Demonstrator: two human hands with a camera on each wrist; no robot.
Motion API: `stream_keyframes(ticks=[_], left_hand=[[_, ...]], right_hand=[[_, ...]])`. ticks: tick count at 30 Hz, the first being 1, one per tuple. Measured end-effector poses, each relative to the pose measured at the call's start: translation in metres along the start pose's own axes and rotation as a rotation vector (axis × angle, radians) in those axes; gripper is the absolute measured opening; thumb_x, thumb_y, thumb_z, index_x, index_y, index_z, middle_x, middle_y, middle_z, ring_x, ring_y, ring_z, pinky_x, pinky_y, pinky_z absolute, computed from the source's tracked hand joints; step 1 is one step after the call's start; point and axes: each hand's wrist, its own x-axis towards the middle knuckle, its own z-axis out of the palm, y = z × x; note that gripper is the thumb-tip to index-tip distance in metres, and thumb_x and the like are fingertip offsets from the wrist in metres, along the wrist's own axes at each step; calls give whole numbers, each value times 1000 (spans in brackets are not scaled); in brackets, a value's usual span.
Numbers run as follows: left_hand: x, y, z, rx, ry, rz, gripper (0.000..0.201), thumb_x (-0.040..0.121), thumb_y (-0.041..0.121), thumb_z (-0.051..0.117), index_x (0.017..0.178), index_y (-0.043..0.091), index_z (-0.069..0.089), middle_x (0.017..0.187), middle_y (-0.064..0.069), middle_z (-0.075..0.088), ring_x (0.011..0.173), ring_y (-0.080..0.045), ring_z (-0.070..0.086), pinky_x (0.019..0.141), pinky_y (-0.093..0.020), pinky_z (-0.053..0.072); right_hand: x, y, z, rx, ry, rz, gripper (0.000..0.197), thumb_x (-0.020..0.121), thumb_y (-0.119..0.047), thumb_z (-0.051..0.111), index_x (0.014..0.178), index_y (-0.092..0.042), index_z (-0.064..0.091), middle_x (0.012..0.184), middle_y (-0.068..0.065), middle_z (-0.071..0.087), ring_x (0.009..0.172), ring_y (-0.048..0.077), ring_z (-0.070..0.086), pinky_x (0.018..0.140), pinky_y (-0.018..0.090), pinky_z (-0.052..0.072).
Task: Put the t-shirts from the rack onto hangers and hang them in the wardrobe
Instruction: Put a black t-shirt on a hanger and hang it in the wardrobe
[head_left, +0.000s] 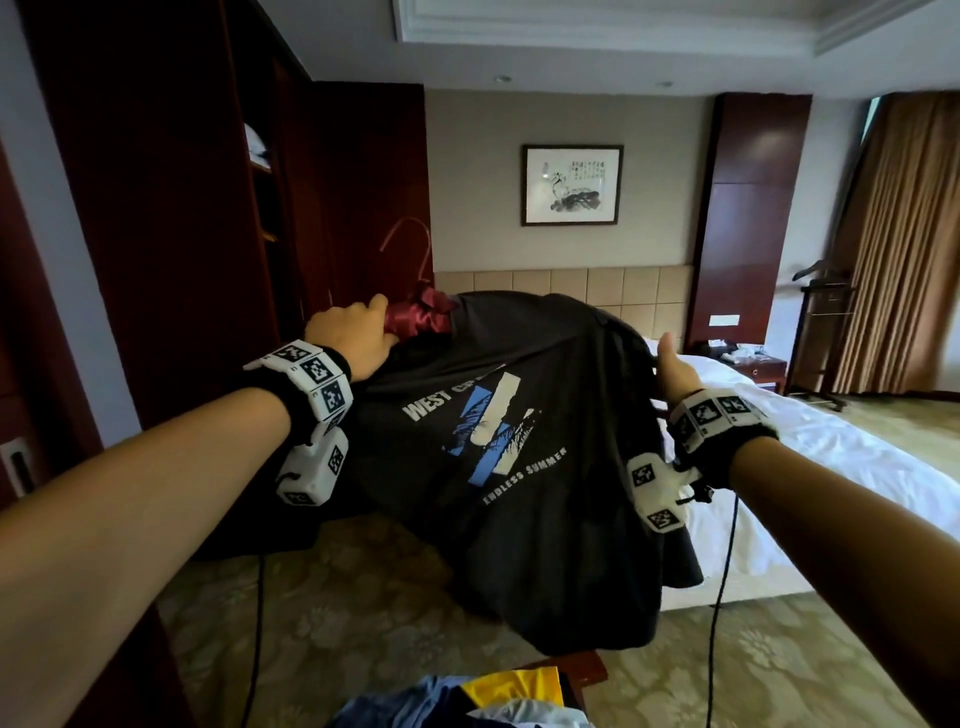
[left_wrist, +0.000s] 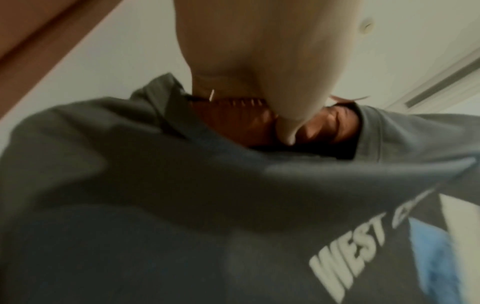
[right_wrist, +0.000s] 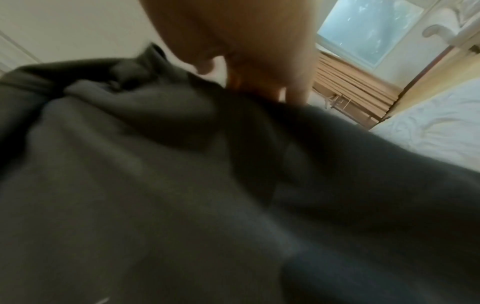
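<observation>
A: Dark t-shirt (head_left: 519, 441) is held up in mid-air in front of the person, print facing them, above the carpet and left of the bed (head_left: 779, 447). It's already over a red padded hanger (head_left: 421, 312).

B: Who holds what?

A: Left hand (head_left: 353, 338) grips the hanger's padded arm at the t-shirt's collar, fingers curled round it. Probably to keep the hanger steady inside the neck. Right hand (head_left: 675, 371) is at the t-shirt's far shoulder, thumb up, fingers behind the fabric. Looks like it's tugging the shoulder over the hanger end.

B: Fingers of the right pinching?

A: Can't tell. Head view hides them behind the t-shirt, and the right wrist view is too blurred.

B: Hook?

A: Faint thin curve above the collar, against the dark wardrobe (head_left: 182, 208). Hard to make out.

B: What else is hidden?

A: The hanger's right half, under the t-shirt. Wardrobe rail isn't visible. Below the t-shirt, a pile of clothes (head_left: 467, 696) is cut off at the frame edge.
</observation>
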Motion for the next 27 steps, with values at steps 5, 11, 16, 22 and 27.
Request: stream_keyframes(ticks=[5, 11, 16, 22, 27], left_hand=[[3, 8, -6, 29, 62, 52, 40, 94, 30, 46, 127, 9, 40, 112, -16, 61, 98, -38, 61, 72, -40, 44], [-5, 6, -4, 101, 130, 143, 59, 92, 21, 47, 145, 22, 22, 133, -14, 46, 109, -39, 54, 89, -54, 43], [0, 11, -8, 135, 190, 159, 55, 89, 7, 50, 141, 14, 33, 133, -11, 49, 132, -29, 37, 110, -63, 7], [2, 9, -5, 163, 143, 189, 57, 88, 4, 51, 142, 12, 33, 141, -14, 42, 139, -30, 28, 115, -50, 11], [1, 8, -9, 51, 84, 100, 51, 85, 4, 48, 134, 13, 38, 130, -12, 50, 120, -36, 46, 95, -49, 37]], right_hand=[[-6, -18, 12, 271, -130, -276, 23, 90, -47, 54, 94, -26, 62, 91, -4, 63, 82, 8, 59, 73, 26, 48], [-5, -38, 2, -235, -60, -581, 15, 90, -21, 61, 83, -11, 69, 66, -7, 60, 65, 3, 54, 63, 15, 40], [-11, -61, -4, -340, 85, -610, 24, 93, -27, 56, 72, -15, 62, 61, -3, 51, 75, 16, 50, 54, 10, 35], [-20, -100, -14, -230, 205, -667, 29, 93, -33, 55, 85, -10, 70, 71, 0, 58, 73, 13, 54, 72, 23, 39], [-8, -80, -4, -369, 54, -562, 24, 89, -30, 62, 79, -10, 70, 68, -3, 59, 76, 15, 52, 78, 29, 46]])
